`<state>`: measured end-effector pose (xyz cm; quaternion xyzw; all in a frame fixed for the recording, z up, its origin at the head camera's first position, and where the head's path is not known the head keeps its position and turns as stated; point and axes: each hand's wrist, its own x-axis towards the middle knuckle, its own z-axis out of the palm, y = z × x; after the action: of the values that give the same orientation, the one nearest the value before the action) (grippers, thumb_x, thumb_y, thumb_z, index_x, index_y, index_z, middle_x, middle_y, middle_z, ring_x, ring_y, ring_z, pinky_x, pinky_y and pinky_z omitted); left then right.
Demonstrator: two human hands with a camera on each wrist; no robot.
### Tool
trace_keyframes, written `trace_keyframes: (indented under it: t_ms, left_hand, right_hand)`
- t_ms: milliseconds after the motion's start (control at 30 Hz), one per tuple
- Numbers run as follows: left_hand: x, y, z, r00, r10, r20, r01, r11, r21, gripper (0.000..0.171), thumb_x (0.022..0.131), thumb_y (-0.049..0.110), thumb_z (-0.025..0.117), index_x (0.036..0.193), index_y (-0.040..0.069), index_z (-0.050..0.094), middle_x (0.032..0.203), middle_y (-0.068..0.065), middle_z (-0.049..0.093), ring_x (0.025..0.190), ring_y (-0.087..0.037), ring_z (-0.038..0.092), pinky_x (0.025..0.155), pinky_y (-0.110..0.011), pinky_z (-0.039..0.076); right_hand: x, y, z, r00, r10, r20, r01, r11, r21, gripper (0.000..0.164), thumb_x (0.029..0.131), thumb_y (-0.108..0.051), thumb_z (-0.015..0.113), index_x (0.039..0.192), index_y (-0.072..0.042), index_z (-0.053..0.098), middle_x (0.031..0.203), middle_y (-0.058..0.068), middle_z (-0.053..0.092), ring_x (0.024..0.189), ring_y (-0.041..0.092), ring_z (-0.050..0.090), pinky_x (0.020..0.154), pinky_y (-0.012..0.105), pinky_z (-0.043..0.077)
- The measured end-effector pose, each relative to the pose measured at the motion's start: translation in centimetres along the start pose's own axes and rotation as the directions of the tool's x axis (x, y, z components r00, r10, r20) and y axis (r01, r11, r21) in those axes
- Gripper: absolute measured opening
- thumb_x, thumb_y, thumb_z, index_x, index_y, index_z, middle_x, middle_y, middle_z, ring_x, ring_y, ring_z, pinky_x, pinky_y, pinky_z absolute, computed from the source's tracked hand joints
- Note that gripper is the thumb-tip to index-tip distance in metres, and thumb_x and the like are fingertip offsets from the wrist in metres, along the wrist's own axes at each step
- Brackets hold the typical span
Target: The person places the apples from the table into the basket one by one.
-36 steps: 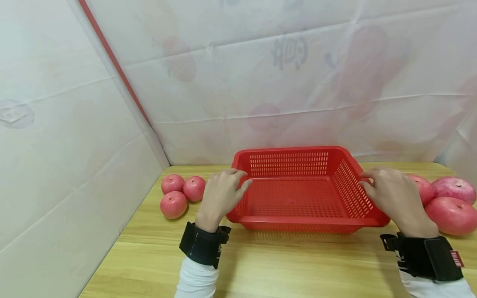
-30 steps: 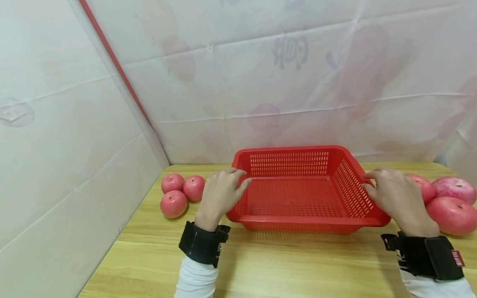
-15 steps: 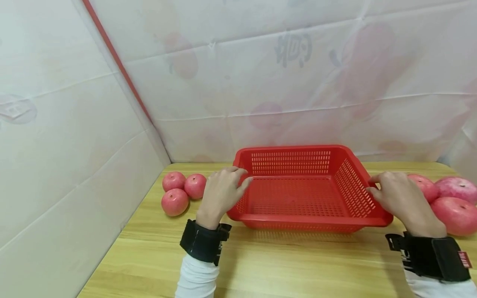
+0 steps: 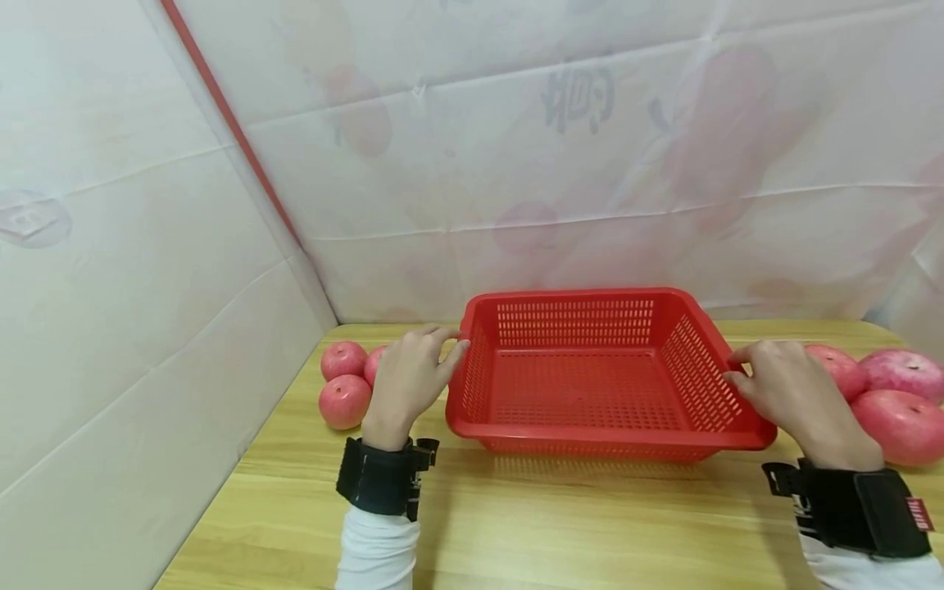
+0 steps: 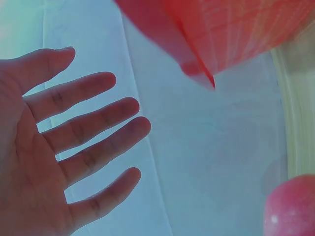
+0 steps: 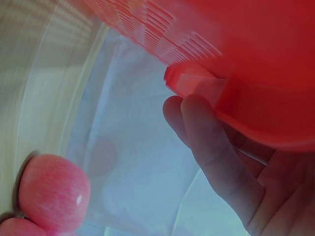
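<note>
A red plastic basket (image 4: 575, 393) with slotted walls stands on the wooden table. My left hand (image 4: 409, 377) is just beyond its left rim, and in the left wrist view its fingers (image 5: 93, 125) spread nearly straight, apart from the basket, holding nothing. At the opposite rim, my right hand (image 4: 800, 397) has its thumb over the edge. The right wrist view shows the fingers (image 6: 211, 142) fairly straight, tips right at the underside of the rim, the thumb hidden. Pink apples (image 4: 345, 401) lie left of the basket, partly covered by the left hand.
More pink apples (image 4: 896, 426) are grouped right of the basket, close to the right hand. A printed white sheet (image 4: 546, 164) hangs behind the table (image 4: 560, 524), and another white wall (image 4: 147, 287) rises along the left side.
My left hand has drawn left, off the basket's left rim, and covers more of one apple. My right hand has shifted slightly right. The basket stays almost where it was.
</note>
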<state>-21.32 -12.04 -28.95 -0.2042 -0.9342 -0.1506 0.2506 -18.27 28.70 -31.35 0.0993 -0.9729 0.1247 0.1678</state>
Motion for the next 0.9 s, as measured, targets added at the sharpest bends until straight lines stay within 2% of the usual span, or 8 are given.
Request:
trace_keyframes:
  t_ms: [200,367,567,733,900]
  left_hand:
    - [-0.5,-1.5,-0.6,0.997,-0.066,-0.036,0.067,0.998,0.012,0.028,0.087,0.033,0.058,0.104,0.013,0.067,0.101,-0.006,0.065,0.08,-0.02,0.059,0.055,-0.035,0.054]
    - [-0.8,-2.6,-0.9,0.993,-0.086,-0.078,0.087,0.996,0.009,0.026,0.087,0.032,0.058,0.101,0.012,0.067,0.101,-0.006,0.065,0.074,-0.018,0.059,0.05,-0.033,0.051]
    - [-1.0,-3.1,-1.1,0.991,-0.101,-0.086,0.102,0.995,-0.001,0.027,0.088,0.032,0.056,0.101,0.011,0.067,0.103,-0.006,0.064,0.067,-0.017,0.056,0.044,-0.03,0.046]
    - [-1.2,-3.4,-1.2,0.983,-0.158,-0.091,0.159,0.987,0.008,0.03,0.089,0.036,0.053,0.102,0.013,0.067,0.107,-0.005,0.063,0.071,-0.018,0.058,0.044,-0.032,0.047]
    - [-1.3,-3.9,-1.2,0.973,-0.204,-0.11,0.206,0.979,0.01,0.029,0.09,0.033,0.053,0.103,0.011,0.066,0.109,-0.007,0.061,0.077,-0.022,0.058,0.047,-0.035,0.049]
  right_hand:
    - [0.0,-0.1,0.1,1.0,0.013,0.023,-0.014,1.0,0.01,0.019,0.076,-0.004,0.063,0.089,0.01,0.064,0.062,0.008,0.059,0.051,0.016,0.045,0.042,0.03,0.037]
    - [0.0,-0.1,0.0,1.0,0.009,0.015,-0.01,1.0,0.011,0.019,0.076,-0.003,0.061,0.089,0.01,0.064,0.06,0.008,0.058,0.05,0.016,0.045,0.041,0.03,0.037]
    - [0.0,-0.1,0.0,1.0,0.016,0.019,-0.017,1.0,0.017,0.02,0.076,-0.003,0.062,0.09,0.011,0.064,0.06,0.008,0.058,0.05,0.016,0.045,0.04,0.029,0.037]
    - [0.1,-0.1,0.0,1.0,0.017,0.013,-0.017,1.0,0.023,0.02,0.076,-0.003,0.061,0.089,0.011,0.064,0.06,0.008,0.058,0.05,0.016,0.045,0.041,0.03,0.037]
    - [0.0,0.0,-0.1,1.0,0.008,-0.007,-0.008,1.0,0.017,0.018,0.075,-0.003,0.061,0.087,0.009,0.065,0.06,0.007,0.058,0.05,0.016,0.045,0.041,0.029,0.037]
